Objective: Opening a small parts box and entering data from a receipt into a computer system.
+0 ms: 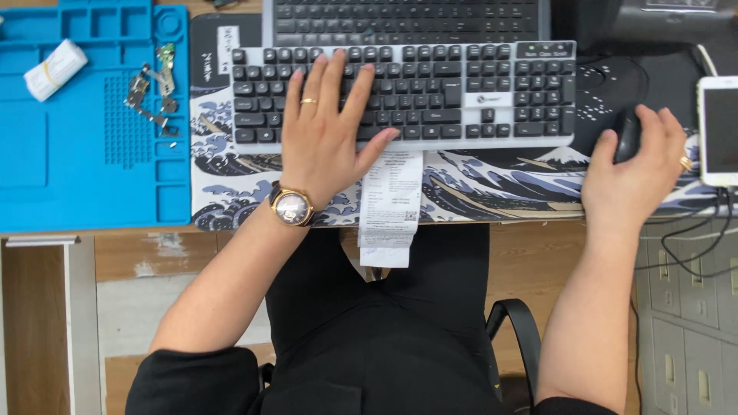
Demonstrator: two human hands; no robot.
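While you sit at the worktop (530,246), your left hand (327,142) lies flat and open on the white keyboard with dark keys (461,96), fingers spread across the left-centre keys and gripping nothing; a gold ring sits on one finger and a gold wristwatch (291,206) on the wrist. Your right hand (634,173) is cupped loosely over the black mouse (627,132), which rests on the wave-patterned desk mat (492,184) just right of the keyboard. A white paper receipt (390,207) lies below the keyboard and hangs over the worktop edge. Left of the mat lies a blue silicone work mat (69,169) carrying small metal parts (150,96) and a white paper roll (55,69). A white phone (719,131) lies at the far right, and a second dark keyboard (407,19) sits behind the first.
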